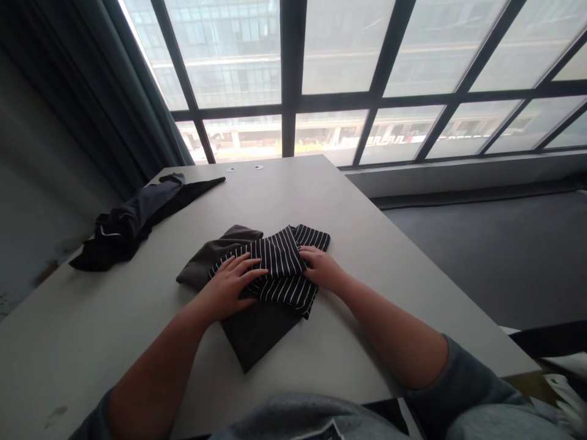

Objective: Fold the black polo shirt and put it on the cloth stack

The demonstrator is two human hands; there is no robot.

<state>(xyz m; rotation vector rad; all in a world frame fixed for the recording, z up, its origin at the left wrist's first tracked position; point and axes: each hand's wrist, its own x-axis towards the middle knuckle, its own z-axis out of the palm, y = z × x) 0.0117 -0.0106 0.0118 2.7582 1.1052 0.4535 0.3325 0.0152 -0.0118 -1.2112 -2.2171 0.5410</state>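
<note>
A black garment with white stripes lies folded over itself in the middle of the table. Beneath it is a dark grey cloth, showing at the near side and at the upper left. My left hand rests flat on the left part of the striped garment, its fingers spread. At the right edge of the fold, my right hand has its fingers bent and close together on the striped fabric. What lies under the right fingertips is partly hidden.
The white table carries a heap of dark clothes at its far left. A dark curtain hangs behind that corner. Large framed windows stand past the far edge. Several items lie beyond the near right corner.
</note>
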